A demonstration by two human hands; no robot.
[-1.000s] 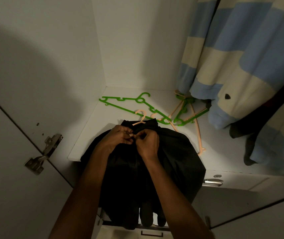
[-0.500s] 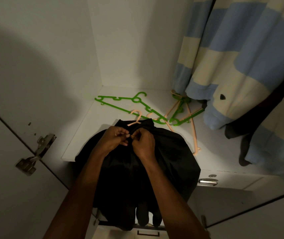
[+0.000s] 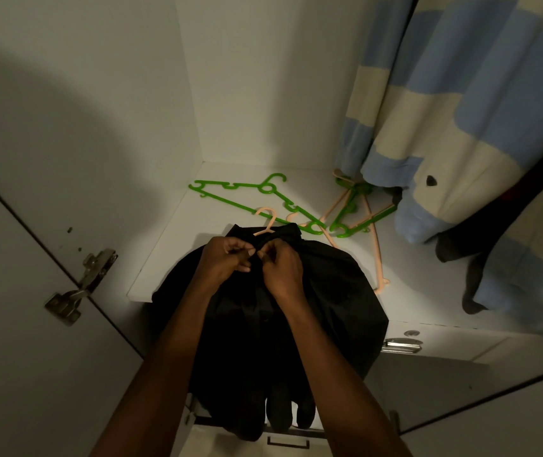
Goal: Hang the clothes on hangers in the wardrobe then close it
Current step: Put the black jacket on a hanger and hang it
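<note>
A black shirt (image 3: 263, 324) lies draped over the front edge of a white wardrobe shelf (image 3: 171, 245), its lower part hanging down in front. A peach hanger hook (image 3: 266, 220) pokes out of its collar at the far end. Both hands meet just below the collar: the left hand (image 3: 225, 262) and the right hand (image 3: 281, 270) each have fingers curled, pinching the dark fabric at the shirt's front, fingertips almost touching. Beyond the shirt, a green hanger (image 3: 250, 201) lies flat on the shelf, and to its right a tangle of green and peach hangers (image 3: 354, 214) overlaps. On the right, a blue and cream striped garment (image 3: 454, 103) hangs down to the shelf. A metal hinge (image 3: 80, 286) sits on the open door at left, and a metal drawer handle (image 3: 402, 345) shows below the shelf at right
</note>
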